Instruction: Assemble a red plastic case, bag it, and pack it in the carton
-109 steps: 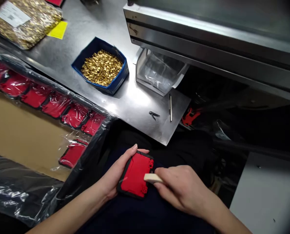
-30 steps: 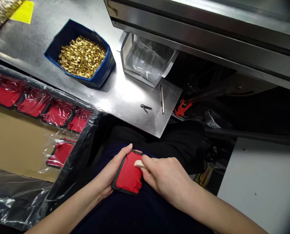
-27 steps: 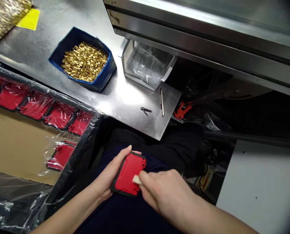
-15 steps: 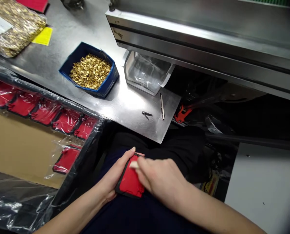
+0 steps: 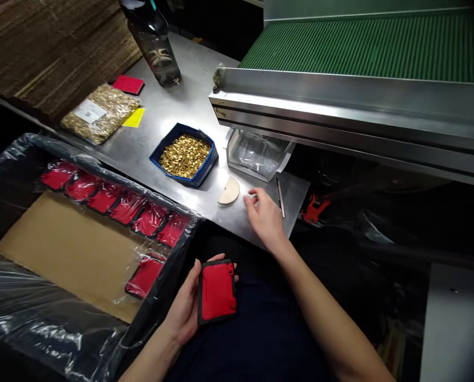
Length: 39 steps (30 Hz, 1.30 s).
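Observation:
A red rectangular case with a black rim (image 5: 217, 291) lies face up in my left hand (image 5: 187, 307), whose fingers wrap behind it and show at its right edge. Over the metal table, my right hand (image 5: 252, 200) has its fingers curled close to the thumb; anything between them is hidden. Beside its fingertips, to the left, a pale, notched, roughly half-round piece (image 5: 229, 191) rests on the table. A thin pen-like rod (image 5: 280, 198) lies just right of that hand.
A blue bin (image 5: 208, 168) holds small gold pieces. Behind the pale piece stands a clear-lined tray (image 5: 289, 157), below the metal conveyor frame (image 5: 340, 127). Bagged red cases (image 5: 145, 276) lie in a plastic-lined box (image 5: 141, 323) at left. A dark bottle (image 5: 155, 50) stands farther back.
My right hand has left the red case and moved up to the table. The pale piece it held now lies there. The red case is turned in my left hand, and the view has shifted.

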Motion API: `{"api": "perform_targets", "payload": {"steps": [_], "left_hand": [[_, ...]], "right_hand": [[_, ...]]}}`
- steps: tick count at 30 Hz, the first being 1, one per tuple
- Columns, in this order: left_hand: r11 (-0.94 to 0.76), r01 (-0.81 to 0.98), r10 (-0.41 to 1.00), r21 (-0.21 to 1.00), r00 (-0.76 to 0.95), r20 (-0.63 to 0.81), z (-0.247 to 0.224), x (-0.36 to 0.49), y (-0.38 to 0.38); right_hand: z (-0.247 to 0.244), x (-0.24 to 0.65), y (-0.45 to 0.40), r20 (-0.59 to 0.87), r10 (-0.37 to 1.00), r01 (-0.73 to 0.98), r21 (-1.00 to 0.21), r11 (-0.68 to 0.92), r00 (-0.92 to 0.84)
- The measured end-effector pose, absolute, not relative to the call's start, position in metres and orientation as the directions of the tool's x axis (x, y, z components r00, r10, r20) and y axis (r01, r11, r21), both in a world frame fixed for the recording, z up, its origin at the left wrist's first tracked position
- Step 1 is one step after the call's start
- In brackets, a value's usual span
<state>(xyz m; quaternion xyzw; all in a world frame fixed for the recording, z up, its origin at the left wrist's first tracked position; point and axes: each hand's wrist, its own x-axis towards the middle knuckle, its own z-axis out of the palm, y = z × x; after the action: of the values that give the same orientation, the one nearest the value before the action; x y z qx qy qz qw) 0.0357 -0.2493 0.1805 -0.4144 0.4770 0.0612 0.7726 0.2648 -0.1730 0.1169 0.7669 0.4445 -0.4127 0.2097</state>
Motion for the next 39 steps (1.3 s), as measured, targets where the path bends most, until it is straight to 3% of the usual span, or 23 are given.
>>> {"api": "perform_targets", "payload": {"steps": [2, 3, 5, 7, 11, 16, 22, 27, 31, 39], "left_hand": [[0.629, -0.515, -0.271, -0.582, 0.556, -0.785, 0.178, 0.034, -0.253], [0.619, -0.525, -0.255, -0.584, 0.569, -0.782, 0.176, 0.033, -0.255], [0.607, -0.534, -0.217, -0.588, 0.601, -0.769, 0.171, 0.034, -0.258], [0.617, -0.529, -0.170, -0.583, 0.634, -0.755, 0.167, 0.037, -0.260], [0.681, -0.493, -0.109, -0.541, 0.663, -0.741, 0.164, 0.046, -0.259], [0.756, -0.424, -0.148, -0.499, 0.632, -0.761, 0.171, 0.054, -0.252], [0.867, -0.375, -0.121, -0.328, 0.480, -0.869, 0.173, 0.069, -0.257], [0.953, -0.253, -0.020, -0.163, 0.488, -0.873, 0.167, 0.088, -0.268], [0.974, -0.172, -0.044, -0.148, 0.495, -0.868, 0.163, 0.097, -0.269], [0.996, -0.057, -0.030, -0.064, 0.459, -0.888, 0.164, 0.094, -0.266]], "right_hand": [[0.142, 0.306, -0.195, -0.722, 0.614, 0.914, 0.064, -0.400, 0.319], [0.154, 0.331, -0.207, -0.675, 0.653, 0.936, 0.188, -0.297, 0.343], [0.170, 0.383, -0.230, -0.654, 0.645, 0.917, 0.321, -0.237, 0.395], [0.172, 0.431, -0.247, -0.699, 0.609, 0.920, 0.360, -0.155, 0.376], [0.145, 0.493, -0.264, -0.839, 0.512, 0.973, 0.229, 0.029, 0.183], [0.125, 0.516, -0.256, -0.885, 0.465, 0.984, 0.109, 0.140, 0.032], [0.183, 0.490, -0.243, -0.909, 0.382, 0.967, -0.077, 0.243, -0.169], [0.247, 0.410, -0.240, -0.908, 0.176, 0.917, -0.347, 0.196, -0.381], [0.264, 0.356, -0.239, -0.960, 0.064, 0.958, -0.266, 0.109, -0.273], [0.264, 0.331, -0.236, -0.982, 0.020, 0.982, -0.189, -0.002, -0.189]]}}
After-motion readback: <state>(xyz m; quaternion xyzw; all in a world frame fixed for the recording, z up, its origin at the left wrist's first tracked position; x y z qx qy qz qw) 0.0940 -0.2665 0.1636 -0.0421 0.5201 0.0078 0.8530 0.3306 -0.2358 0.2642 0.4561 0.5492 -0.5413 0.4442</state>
